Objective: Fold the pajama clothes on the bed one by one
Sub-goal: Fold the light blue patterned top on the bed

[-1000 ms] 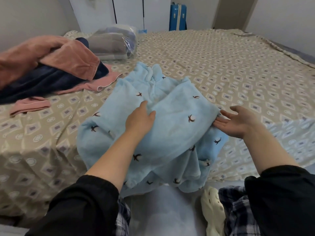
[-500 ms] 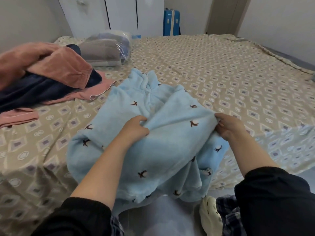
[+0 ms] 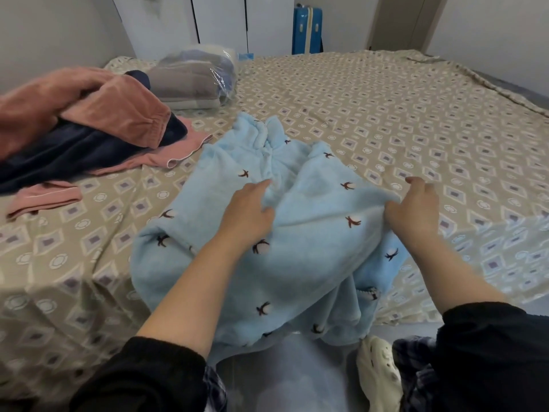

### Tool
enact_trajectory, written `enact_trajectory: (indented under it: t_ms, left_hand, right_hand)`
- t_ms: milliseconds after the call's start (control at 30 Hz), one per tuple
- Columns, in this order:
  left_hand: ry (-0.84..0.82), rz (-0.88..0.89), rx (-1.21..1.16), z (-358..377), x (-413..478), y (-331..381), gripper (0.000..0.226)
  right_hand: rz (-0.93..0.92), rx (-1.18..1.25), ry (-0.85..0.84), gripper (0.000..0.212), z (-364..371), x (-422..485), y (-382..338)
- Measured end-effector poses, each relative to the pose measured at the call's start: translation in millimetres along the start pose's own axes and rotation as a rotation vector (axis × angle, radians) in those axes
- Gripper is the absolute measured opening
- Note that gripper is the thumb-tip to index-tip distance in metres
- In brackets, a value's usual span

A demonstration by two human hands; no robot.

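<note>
A light blue fleece pajama piece [image 3: 297, 248] with small dark bird prints lies crumpled at the near edge of the bed [image 3: 386, 120], and its lower part hangs over the edge. My left hand [image 3: 246, 212] rests on the middle of it with fingers spread and fairly straight. My right hand [image 3: 414, 209] sits at the garment's right edge with its fingers curled down over a raised fold there. A pile of pink pajama clothes [image 3: 113, 111] and a navy garment [image 3: 74, 156] lies at the left of the bed.
A clear plastic bag of folded grey cloth [image 3: 193, 78] sits at the back left of the bed. A blue suitcase [image 3: 307, 31] stands by the white wardrobe doors beyond. A cream clog [image 3: 378, 373] is on the floor by the bed edge.
My right hand went from open beside the garment to gripping its right edge. My left hand bunched the fabric, then spread flatter. The garment shifted slightly farther onto the bed.
</note>
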State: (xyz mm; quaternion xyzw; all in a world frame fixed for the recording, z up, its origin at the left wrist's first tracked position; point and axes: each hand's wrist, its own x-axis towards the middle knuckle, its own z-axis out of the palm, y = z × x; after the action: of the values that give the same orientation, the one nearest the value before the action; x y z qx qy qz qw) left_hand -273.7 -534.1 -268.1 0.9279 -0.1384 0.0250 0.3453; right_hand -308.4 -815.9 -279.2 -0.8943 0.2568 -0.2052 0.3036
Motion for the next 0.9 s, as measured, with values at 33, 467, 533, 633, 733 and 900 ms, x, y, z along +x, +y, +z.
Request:
enact_trajectory:
  t_ms: [33, 467, 533, 633, 733, 900]
  left_hand:
    - [-0.051, 0.096, 0.092, 8.7, -0.2, 2.8, 0.055]
    - [-0.267, 0.086, 0.472, 35.3, -12.5, -7.1, 0.07]
    - [-0.233, 0.085, 0.478, 36.3, -14.4, -8.0, 0.067]
    - [-0.198, 0.099, 0.489, 37.9, -17.3, -9.3, 0.062]
    - [-0.17, 0.077, 0.492, 39.5, -17.0, -10.2, 0.059]
    - [-0.033, -0.072, 0.491, 46.5, -17.3, -11.4, 0.06]
  right_hand:
    - [-0.16, -0.04, 0.037, 0.055, 2.7, -7.0, -6.1]
    - [-0.497, -0.536, -0.356, 0.06, 34.6, -21.6, -25.4]
    - [-0.602, -0.527, -0.416, 0.056, 37.6, -26.1, -20.1]
    - [-0.361, -0.553, -0.382, 0.056, 43.1, -6.8, -3.3]
    - [-0.214, -0.593, -0.339, 0.056, 49.8, 4.3, -12.6]
    - [-0.641, -0.428, -0.487, 0.07, 67.6, -14.3, -40.7]
